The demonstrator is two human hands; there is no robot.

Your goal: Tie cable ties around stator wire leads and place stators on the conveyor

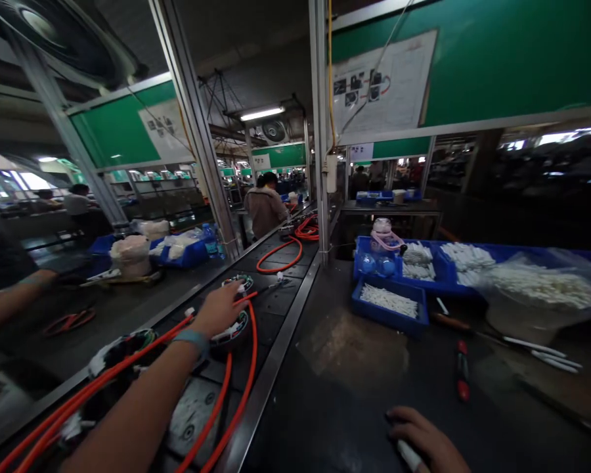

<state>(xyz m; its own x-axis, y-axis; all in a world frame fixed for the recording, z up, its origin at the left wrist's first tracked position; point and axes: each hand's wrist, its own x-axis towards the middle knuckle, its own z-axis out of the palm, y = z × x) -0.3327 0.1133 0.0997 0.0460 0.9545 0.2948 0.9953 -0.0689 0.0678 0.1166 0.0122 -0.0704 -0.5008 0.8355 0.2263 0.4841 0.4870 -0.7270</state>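
Note:
My left hand (219,310) reaches over the conveyor line, its fingers closing around an orange cable (253,335). Beneath and just beyond that hand are round housings with coloured wires and white connectors, one nearer (232,328) and one farther (241,282). The cable runs back under my forearm and loops toward me. Low on the dark workbench (325,394), my right hand (426,441) rests with fingers apart and bent. Something white, perhaps a finger cover, is at its thumb; the frame edge cuts the hand off.
A blue tray of small white sleeves (389,301) stands before larger blue bins (438,266). To the right are a bag of white pieces (546,289) and a red-black tool (462,371). A metal post (320,131) rises beside the line. Another person's arm (17,299) extends from the left.

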